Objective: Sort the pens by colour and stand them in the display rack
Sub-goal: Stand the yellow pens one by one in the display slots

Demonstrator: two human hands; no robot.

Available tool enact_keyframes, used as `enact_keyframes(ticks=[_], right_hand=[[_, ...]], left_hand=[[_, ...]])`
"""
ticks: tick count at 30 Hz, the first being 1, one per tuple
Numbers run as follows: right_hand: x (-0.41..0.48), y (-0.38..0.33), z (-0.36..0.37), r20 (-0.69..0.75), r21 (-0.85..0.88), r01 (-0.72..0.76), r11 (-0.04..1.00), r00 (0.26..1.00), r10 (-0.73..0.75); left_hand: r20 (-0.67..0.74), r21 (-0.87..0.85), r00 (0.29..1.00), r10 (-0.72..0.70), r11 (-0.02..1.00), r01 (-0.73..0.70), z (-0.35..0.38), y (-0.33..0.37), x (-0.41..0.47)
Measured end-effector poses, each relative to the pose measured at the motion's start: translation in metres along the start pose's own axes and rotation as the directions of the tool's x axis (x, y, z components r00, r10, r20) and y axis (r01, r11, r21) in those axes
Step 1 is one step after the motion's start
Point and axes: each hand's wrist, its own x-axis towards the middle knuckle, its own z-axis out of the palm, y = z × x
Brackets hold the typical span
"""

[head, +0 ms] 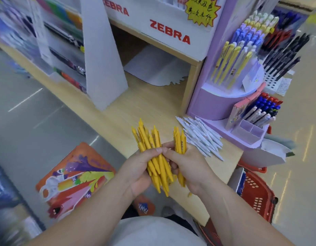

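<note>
left hand (140,168) grips yellow plastic pens (150,137) | right hand (189,166) grips fewer | white plastic pens (201,135) heaped beside lilac cardboard display rack (212,105) | both lots unracked

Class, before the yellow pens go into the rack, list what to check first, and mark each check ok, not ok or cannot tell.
1. Left hand grips the bigger yellow bundle: ok.
2. Right hand holds the smaller yellow bundle: ok.
3. Both bundles yellow only: ok.
4. All pens pointing one way: cannot tell.
5. Purple rack has an empty front compartment: ok.
6. White pens racked: not ok, loose on the shelf.
</note>
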Motion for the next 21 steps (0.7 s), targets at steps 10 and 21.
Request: enact_keyframes(ticks=[10, 21], right_hand=[[0.061, -0.017, 0.163, 0.197, 0.043, -0.203, 0.978, 0.962, 0.191], [0.146, -0.035, 0.421, 0.274, -0.071, -0.074, 0.995, 0.958, 0.091]], left_hand=[[-0.363, -0.165, 0.916, 0.172, 0.955, -0.244, -0.124, 0.084, -0.049], [-0.416, -0.137, 0.884, 0.214, 0.946, -0.293, -0.334, 0.261, -0.109]])
